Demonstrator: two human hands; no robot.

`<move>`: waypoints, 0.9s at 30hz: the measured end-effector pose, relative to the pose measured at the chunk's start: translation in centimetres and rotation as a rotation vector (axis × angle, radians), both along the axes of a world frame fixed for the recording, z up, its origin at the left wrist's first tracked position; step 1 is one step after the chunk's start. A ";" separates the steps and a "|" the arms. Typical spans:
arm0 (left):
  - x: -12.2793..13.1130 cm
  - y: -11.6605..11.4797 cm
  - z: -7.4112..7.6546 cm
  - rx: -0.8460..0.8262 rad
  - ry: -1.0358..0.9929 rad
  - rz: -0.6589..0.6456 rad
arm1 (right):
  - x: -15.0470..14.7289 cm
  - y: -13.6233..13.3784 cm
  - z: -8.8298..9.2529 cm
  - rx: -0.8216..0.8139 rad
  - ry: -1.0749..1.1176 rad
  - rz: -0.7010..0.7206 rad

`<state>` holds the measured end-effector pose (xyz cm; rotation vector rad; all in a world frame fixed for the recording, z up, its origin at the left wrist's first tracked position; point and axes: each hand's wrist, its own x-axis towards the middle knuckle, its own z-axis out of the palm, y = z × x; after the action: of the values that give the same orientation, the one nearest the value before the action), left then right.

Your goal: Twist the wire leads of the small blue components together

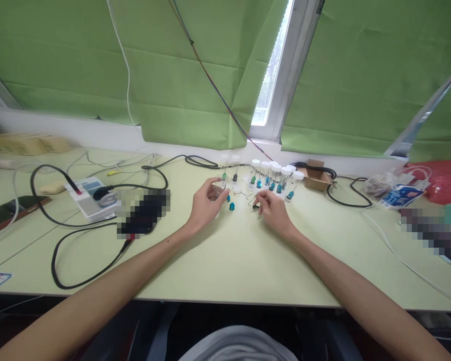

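My left hand (pixel 206 203) is curled around a clear vial (pixel 223 185), mostly hidden by the fingers. Small teal needle hubs (pixel 232 206) lie on the table just right of it. My right hand (pixel 271 206) pinches a bent dispensing needle with a black hub (pixel 255 206); its thin metal tip points left, toward my other hand. Behind both hands stand several clear vials with white caps (pixel 286 171), holding needles with teal, green or dark hubs. A loose white cap (pixel 236 189) lies between the hands.
A small open cardboard box (pixel 315 175) is behind the vials at right. On the left are a white power strip (pixel 92 198), black cables (pixel 55 271) and a blurred-out dark object (pixel 142 213). A red plastic bag (pixel 447 180) and a white cable (pixel 391 245) lie at right.
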<state>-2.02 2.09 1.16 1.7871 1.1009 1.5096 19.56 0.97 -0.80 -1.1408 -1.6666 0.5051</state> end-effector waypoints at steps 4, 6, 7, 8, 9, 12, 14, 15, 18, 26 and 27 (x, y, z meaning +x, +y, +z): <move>0.1 0.2 -0.3 -0.084 -0.104 -0.091 | -0.1 -0.1 0.0 0.001 -0.008 0.003; 0.3 0.2 -0.4 -0.141 -0.156 -0.138 | -0.1 -0.1 0.0 0.001 -0.011 0.002; 0.3 0.3 -0.5 -0.172 -0.178 -0.158 | -0.1 -0.1 0.0 0.000 -0.012 0.001; 0.4 0.3 -0.5 -0.201 -0.193 -0.174 | -0.2 -0.1 0.1 -0.003 -0.012 0.000; 0.4 0.3 -0.5 -0.225 -0.202 -0.186 | -0.2 -0.1 0.0 -0.006 -0.014 -0.002; 0.4 0.3 -0.4 -0.270 -0.209 -0.203 | -0.2 0.0 -0.1 -0.008 -0.023 -0.005; 0.4 0.3 -0.4 -0.293 -0.217 -0.205 | -0.3 0.0 -0.2 -0.003 -0.031 -0.008; 0.4 0.3 -0.3 -0.310 -0.222 -0.202 | -0.3 -0.1 -0.2 0.002 -0.037 -0.009; 0.6 0.2 -0.6 -0.366 -0.237 -0.191 | -0.7 -0.4 0.0 0.017 -0.067 -0.002; 0.9 0.2 -2.4 -0.262 -0.126 -0.185 | -2.3 0.1 1.2 0.038 -0.391 0.035; 0.9 0.2 -2.5 -0.248 -0.112 -0.180 | -2.5 0.7 1.2 0.049 -0.450 0.031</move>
<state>-1.16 2.30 -1.32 1.5679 0.9962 1.2892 17.07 1.64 0.44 -1.2576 -2.0708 0.2318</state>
